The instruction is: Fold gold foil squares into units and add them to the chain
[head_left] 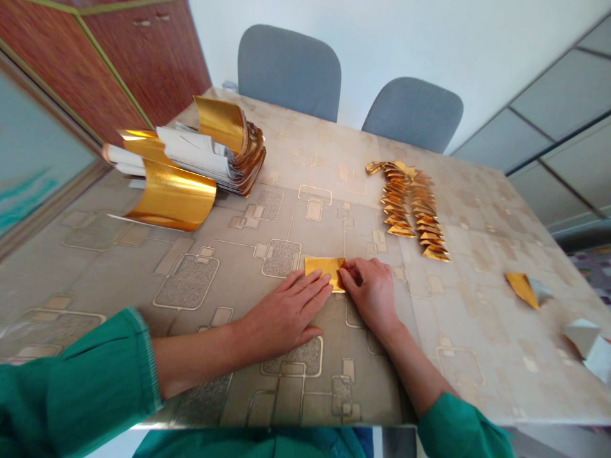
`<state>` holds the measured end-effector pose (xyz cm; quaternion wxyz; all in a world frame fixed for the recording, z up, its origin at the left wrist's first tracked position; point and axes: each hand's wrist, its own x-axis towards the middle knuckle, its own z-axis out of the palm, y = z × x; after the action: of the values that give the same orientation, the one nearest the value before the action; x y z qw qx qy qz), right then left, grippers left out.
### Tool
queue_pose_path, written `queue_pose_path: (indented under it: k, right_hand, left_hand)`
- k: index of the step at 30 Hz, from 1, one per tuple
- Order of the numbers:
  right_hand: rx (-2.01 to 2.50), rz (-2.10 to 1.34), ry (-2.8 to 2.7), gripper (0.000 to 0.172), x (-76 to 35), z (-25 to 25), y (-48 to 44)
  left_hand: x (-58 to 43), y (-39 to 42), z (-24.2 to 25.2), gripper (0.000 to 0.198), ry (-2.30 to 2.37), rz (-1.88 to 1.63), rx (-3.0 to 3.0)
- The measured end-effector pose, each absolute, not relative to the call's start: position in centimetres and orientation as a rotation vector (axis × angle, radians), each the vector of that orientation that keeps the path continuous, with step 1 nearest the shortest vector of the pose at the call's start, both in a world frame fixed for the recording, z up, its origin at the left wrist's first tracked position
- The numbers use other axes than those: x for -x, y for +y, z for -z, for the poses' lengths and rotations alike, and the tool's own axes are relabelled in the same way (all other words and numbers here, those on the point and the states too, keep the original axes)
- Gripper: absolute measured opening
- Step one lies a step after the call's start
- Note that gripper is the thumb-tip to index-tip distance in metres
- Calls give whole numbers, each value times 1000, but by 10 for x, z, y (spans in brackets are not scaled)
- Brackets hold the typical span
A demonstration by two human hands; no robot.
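Observation:
A small rectangle of folded gold foil paper (pixel 317 263) lies flat on the patterned tablecloth in front of me. My left hand (pixel 298 305) rests on its lower left part, fingers stretched out and pressing down. At the paper's right end, my right hand (pixel 370 289) pinches the corner between thumb and forefinger, with its other fingers curled in. The fingertips hide part of the right edge.
Curled sheets of gold paper (pixel 172 194) and a thick stack (pixel 205 156) stand at the back left. Two rows of folded gold pieces (pixel 398 197) lie at the back right. Loose gold (pixel 522 289) and whitish scraps (pixel 582 337) lie far right. Two grey chairs (pixel 289 70) stand behind the table.

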<state>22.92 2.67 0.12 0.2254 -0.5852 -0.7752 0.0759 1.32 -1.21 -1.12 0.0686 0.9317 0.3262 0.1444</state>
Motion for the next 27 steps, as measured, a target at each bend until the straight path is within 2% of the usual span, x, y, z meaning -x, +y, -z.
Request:
queue_pose_path:
  k: [4,10,15,27]
  right_hand:
    - [1611,-159,-2146,14,-227,-1,27]
    - [1629,-93,-2149,5,-225,0,27]
    - [1650,-74,-2149,13,-225,1,27]
    - [1701,-34,-2130,14,-223,1,27]
  left_hand:
    - [-13,-13,12,70,994,-428,-2804]
    - [-13,-12,13,68,982,-413,-2817]
    - [-13,-12,13,73,1011,-424,-2802]
    - [-13,-11,10,71,1000,-373,-2798]
